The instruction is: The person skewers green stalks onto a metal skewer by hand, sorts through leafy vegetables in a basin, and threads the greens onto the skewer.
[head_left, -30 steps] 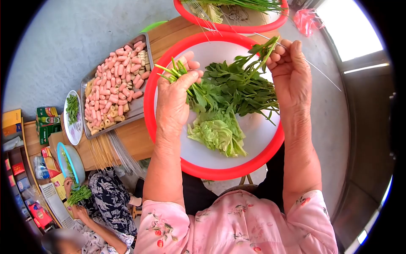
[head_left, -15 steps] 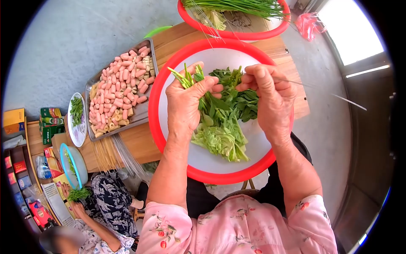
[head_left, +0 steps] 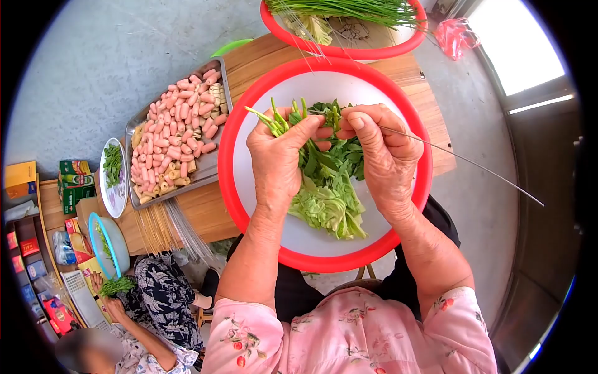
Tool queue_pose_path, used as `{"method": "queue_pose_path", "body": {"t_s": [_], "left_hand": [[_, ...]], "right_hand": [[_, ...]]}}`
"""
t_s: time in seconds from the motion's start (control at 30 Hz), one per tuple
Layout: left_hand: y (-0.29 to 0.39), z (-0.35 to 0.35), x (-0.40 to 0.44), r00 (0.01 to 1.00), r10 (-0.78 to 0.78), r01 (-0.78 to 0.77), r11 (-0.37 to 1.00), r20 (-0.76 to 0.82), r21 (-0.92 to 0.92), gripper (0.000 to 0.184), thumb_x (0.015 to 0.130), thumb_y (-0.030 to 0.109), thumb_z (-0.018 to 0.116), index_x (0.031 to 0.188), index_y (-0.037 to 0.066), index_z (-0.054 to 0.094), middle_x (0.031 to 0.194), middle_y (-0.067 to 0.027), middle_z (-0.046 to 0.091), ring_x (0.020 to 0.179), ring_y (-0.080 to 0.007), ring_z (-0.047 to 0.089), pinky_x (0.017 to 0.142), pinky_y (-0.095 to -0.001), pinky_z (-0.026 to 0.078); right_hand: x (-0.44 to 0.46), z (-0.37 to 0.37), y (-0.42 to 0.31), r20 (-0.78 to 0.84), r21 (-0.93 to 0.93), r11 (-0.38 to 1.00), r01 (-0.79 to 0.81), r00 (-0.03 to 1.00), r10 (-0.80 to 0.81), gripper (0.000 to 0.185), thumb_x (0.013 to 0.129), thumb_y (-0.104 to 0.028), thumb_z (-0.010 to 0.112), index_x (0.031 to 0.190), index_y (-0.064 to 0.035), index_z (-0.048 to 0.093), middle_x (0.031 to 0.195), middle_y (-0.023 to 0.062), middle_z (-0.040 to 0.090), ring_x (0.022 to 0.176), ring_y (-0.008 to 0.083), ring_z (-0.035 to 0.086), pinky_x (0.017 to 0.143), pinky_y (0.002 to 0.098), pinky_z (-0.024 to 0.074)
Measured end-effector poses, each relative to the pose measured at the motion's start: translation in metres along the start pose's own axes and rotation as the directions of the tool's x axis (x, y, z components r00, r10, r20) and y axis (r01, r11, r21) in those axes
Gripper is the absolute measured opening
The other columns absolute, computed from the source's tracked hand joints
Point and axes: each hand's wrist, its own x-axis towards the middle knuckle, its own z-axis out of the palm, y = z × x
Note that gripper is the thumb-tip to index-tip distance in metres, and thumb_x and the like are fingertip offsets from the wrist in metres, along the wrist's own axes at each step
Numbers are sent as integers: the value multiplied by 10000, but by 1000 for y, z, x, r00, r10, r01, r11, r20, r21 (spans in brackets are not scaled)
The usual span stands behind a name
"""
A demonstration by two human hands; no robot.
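Note:
My left hand [head_left: 275, 163] is closed around a bunch of leafy greens [head_left: 272, 121], with the cut stems sticking out above the thumb. Pinched in my right hand [head_left: 387, 163] is a thin metal skewer [head_left: 474, 164], its long end slanting out to the lower right. The two hands are close together, fingertips near the greens; the skewer's other end is hidden by the fingers. Both hover over a white basin with a red rim [head_left: 232, 156]. Inside it lie pale lettuce leaves [head_left: 330, 209] and darker greens [head_left: 349, 153].
Left on the wooden table [head_left: 430, 103] is a metal tray [head_left: 208, 165] of pink sausage pieces and rolls, beside several skewers [head_left: 184, 230] and a plate [head_left: 115, 199]. Another red-rimmed basin [head_left: 405, 47] holds long green stalks. At lower left, a person [head_left: 149, 343] holds greens near a blue-rimmed bowl [head_left: 121, 243].
My right hand has moved left, closer to my left hand. The skewer has come with it and now tilts more steeply down to the right. My left hand still grips the greens.

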Motion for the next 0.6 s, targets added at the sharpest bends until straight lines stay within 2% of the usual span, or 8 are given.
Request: {"method": "queue_pose_path", "body": {"t_s": [0.13, 0.33, 0.4, 0.5, 0.6], "left_hand": [[-1, 0, -1, 1000, -9, 9, 1000, -11, 2, 161, 783, -17, 663, 896, -27, 549, 815, -137, 639, 668, -206, 662, 542, -284, 564], [-5, 0, -1, 1000, 31, -31, 999, 2, 5, 163, 785, -23, 662, 885, -21, 534, 799, -132, 638, 662, -193, 662, 535, -279, 558], [-5, 1, -3, 998, 59, -59, 997, 6, 45, 175, 785, -21, 664, 893, -22, 526, 797, -129, 638, 664, -188, 662, 537, -278, 558], [-5, 3, -4, 997, 82, -83, 995, 10, 61, 164, 780, -15, 675, 865, -22, 535, 777, -115, 638, 650, -172, 654, 536, -256, 544], [-5, 4, -8, 995, 90, -94, 991, 39, 96, 140, 772, -7, 687, 850, -34, 574, 773, -105, 644, 625, -155, 636, 554, -241, 528]], "right_hand": [[1, 0, 1, 9, 23, 999, 24, 1000, -24, 120, 866, -67, 611, 915, 42, 628, 854, 82, 604, 727, 139, 629, 658, 246, 539], [2, -2, 7, 5, -51, 997, 54, 999, -53, 110, 856, -70, 625, 906, 28, 629, 816, 73, 609, 688, 119, 611, 611, 226, 509], [2, -3, 13, 6, -164, 977, 139, 990, -140, 89, 849, -69, 632, 888, 10, 623, 799, 69, 609, 644, 108, 591, 577, 220, 485], [1, -2, 16, 31, -229, 946, 230, 973, -230, 74, 847, -71, 633, 875, -4, 616, 790, 62, 607, 610, 104, 569, 562, 226, 476], [0, 3, 7, 57, -229, 958, 172, 985, -163, 64, 852, -65, 628, 873, -7, 612, 777, 53, 605, 608, 101, 565, 557, 233, 470]]}}
